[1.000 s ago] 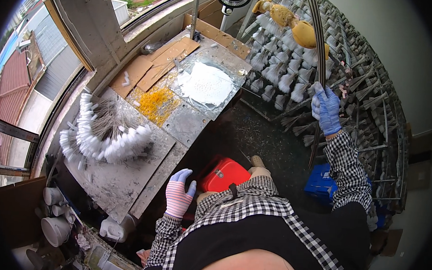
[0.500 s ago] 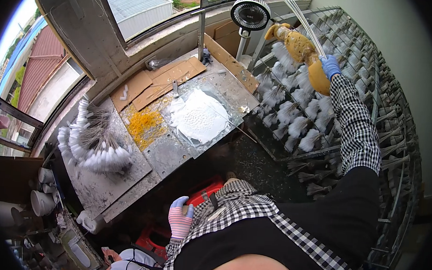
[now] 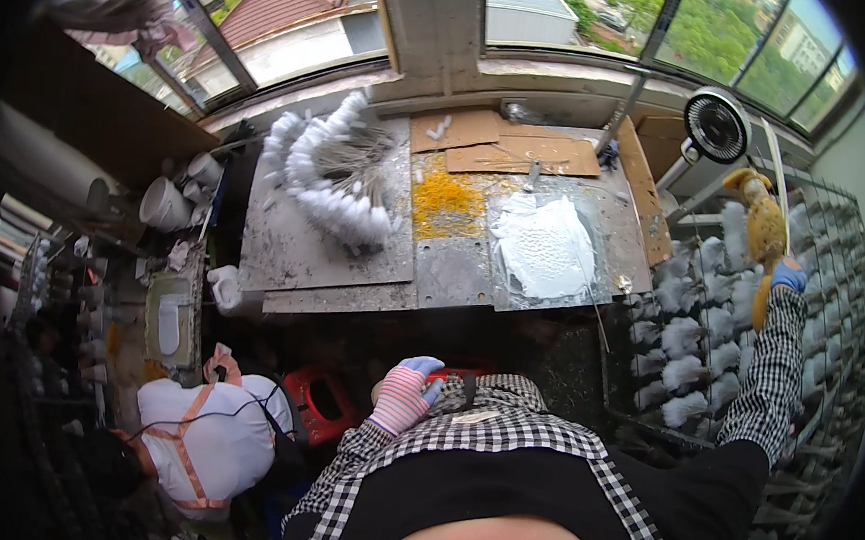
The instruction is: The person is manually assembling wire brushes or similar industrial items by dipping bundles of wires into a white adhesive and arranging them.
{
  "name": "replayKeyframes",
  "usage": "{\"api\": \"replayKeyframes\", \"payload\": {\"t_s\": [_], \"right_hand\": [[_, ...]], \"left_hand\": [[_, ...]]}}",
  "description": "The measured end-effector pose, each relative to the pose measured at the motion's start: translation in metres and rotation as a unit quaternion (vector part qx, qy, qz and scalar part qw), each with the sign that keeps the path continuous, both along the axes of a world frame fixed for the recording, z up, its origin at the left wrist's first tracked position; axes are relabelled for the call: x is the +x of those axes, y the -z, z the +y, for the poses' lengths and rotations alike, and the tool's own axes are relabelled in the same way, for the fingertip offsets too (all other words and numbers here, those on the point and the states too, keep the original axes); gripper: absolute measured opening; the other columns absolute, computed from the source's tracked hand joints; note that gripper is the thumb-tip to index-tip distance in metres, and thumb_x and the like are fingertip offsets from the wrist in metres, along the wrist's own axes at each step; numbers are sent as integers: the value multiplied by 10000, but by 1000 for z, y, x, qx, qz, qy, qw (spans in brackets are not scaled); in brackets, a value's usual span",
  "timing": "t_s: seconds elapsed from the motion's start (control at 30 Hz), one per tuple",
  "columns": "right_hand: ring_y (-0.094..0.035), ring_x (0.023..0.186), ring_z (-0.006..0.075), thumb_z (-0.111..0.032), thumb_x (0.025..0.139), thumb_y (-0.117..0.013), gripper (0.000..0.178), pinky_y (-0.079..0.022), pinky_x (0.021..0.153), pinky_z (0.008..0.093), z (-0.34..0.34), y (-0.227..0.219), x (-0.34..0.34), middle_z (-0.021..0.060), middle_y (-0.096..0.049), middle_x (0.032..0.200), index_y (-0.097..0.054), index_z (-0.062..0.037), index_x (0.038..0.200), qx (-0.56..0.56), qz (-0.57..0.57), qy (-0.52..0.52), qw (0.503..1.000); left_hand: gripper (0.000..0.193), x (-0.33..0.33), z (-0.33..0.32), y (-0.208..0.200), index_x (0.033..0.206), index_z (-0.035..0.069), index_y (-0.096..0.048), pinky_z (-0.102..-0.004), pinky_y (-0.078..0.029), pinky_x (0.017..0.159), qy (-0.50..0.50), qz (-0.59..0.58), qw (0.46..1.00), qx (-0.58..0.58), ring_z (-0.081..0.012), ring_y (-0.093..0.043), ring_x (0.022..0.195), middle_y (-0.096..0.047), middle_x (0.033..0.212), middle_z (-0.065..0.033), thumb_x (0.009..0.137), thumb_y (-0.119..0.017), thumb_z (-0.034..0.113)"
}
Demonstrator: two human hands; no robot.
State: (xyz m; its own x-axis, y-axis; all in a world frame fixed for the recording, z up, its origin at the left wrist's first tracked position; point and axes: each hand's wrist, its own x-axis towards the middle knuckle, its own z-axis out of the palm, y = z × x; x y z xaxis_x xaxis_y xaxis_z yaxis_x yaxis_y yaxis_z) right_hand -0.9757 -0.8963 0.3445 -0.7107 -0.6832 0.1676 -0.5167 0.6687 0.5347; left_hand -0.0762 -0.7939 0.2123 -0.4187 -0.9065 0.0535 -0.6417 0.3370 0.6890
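Here, right hand (image 3: pixel 789 276) gripping rods (image 3: pixel 779 174), fan (image 3: pixel 717 125), hub marking (image 3: pixel 720 130) blurred

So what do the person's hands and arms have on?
The left hand wears a pink-and-white striped glove with pale bluish fingers. The right hand wears a blue glove. Both forearms have black-and-white checked sleeves, with plain black cloth above the right one.

Left glove (image 3: pixel 402 399) matt cloth; apron (image 3: pixel 561 443) woven cloth; cardboard (image 3: pixel 569 160) matt; white paste (image 3: pixel 544 248) dimpled.
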Motion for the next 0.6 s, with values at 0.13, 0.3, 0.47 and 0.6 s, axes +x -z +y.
{"api": "replayKeyframes", "payload": {"t_s": [0.13,0.3,0.47,0.6], "right_hand": [[-692,1015,349,-268,992,-442,352,-552,863,465,-309,91,298,186,-717,1065,-719,-84,1108,-28,-132,-294,946],[-673,997,335,-283,986,-470,339,-544,853,451,-403,102,492,179,-704,1049,-702,-83,1131,-40,-229,-453,861],[-655,978,320,-298,980,-499,334,-537,844,436,-375,105,436,171,-692,1033,-685,-83,1155,-42,-281,-436,854],[-640,964,308,-310,975,-521,337,-530,836,425,-323,116,390,166,-682,1021,-672,-82,1174,-42,-334,-400,853]], "left_hand": [[293,9,6,24,1088,60,-667,-452,-512,877,-13,39,999,16,-341,-627,989,-675,1016,-141,845,-680,222],[285,20,33,54,1072,88,-687,-437,-521,860,-66,21,998,14,-308,-640,969,-676,1005,-102,832,-681,242],[273,35,37,63,1064,93,-685,-439,-523,852,-93,13,995,35,-312,-640,961,-674,1002,-102,841,-672,250],[276,44,30,69,1059,89,-685,-442,-526,840,-79,24,996,23,-312,-642,948,-674,988,-102,838,-670,254]]}}
